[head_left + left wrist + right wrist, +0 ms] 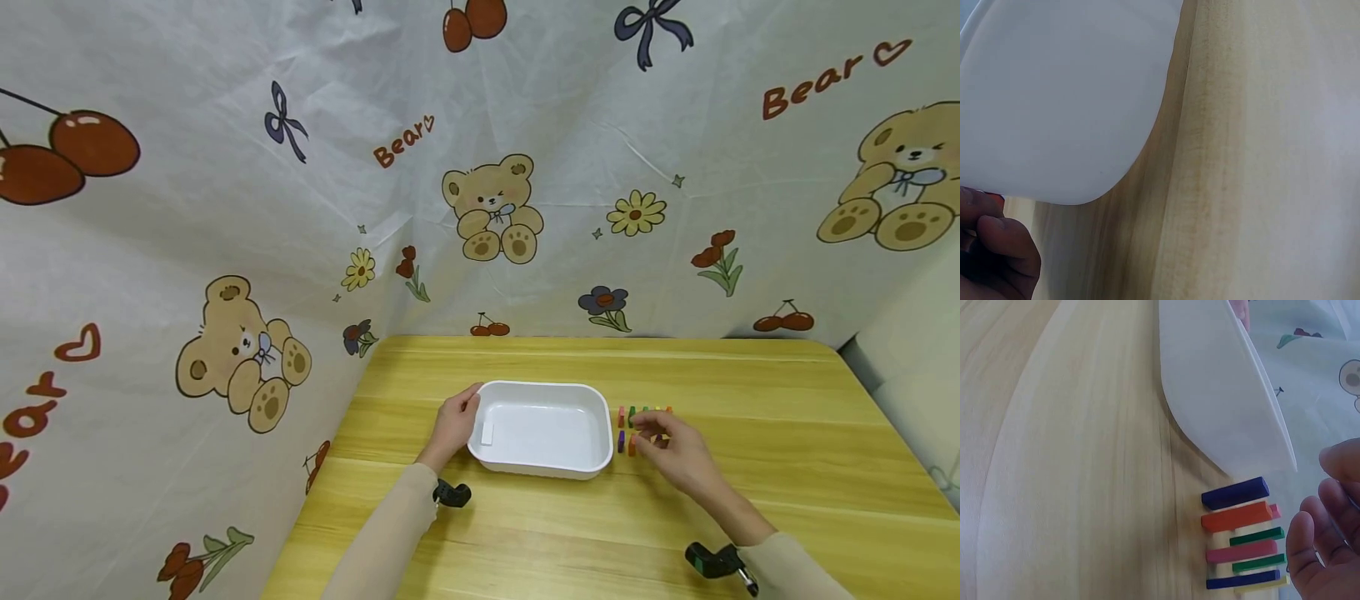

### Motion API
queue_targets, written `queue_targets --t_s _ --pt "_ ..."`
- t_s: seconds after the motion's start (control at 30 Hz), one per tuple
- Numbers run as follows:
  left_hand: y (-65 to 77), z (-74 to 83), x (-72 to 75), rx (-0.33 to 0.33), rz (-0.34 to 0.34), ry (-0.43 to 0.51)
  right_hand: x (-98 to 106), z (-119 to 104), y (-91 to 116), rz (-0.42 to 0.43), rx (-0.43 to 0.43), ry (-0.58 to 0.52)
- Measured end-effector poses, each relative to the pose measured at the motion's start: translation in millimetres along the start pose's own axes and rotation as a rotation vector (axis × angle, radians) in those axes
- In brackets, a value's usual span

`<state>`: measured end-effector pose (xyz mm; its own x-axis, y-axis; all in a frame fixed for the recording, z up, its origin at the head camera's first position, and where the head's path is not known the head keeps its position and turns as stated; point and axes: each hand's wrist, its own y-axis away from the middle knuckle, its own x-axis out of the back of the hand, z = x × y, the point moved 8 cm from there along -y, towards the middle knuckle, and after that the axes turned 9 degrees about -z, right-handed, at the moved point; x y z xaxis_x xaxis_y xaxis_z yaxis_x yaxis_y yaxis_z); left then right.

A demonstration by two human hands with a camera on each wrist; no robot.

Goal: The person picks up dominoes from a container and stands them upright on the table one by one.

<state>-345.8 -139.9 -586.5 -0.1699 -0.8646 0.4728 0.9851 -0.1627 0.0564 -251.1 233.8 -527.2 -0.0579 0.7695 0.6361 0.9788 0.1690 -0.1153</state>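
A white rectangular tray (543, 468) sits on the table; its inside bears only a small pale rectangle (487, 434). My left hand (453, 425) grips the tray's left rim. In the left wrist view, that hand's curled fingers and thumb (1010, 240) show beside the tray's rounded corner (1079, 137). To the right of the tray, my right hand (678, 454) hovers over two rows of small coloured blocks, its fingers loosely bent and holding nothing visible. The right wrist view shows a dark blue block (1235, 493), an orange block (1236, 517) and a pink block (1241, 551) near those fingers.
Several more blocks stand behind, among them a green block (1257, 536) and a yellow block (1263, 585). The wood-grain table (540, 542) meets a bear-print cloth (337, 208) at its back and left edges. A black wrist mount (712, 560) sits on each forearm.
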Motion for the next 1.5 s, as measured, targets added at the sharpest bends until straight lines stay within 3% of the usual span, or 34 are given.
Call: queue_targets --t_s 1.03,1.5 --pt "-0.8 2.7 -1.4 -0.024 -0.012 -0.010 -54 -45 -27 -0.133 0.027 -0.118" --pt "-1.0 2.8 -2.3 -0.024 -0.020 -0.004 -78 -62 -42 -0.128 0.049 -0.132"
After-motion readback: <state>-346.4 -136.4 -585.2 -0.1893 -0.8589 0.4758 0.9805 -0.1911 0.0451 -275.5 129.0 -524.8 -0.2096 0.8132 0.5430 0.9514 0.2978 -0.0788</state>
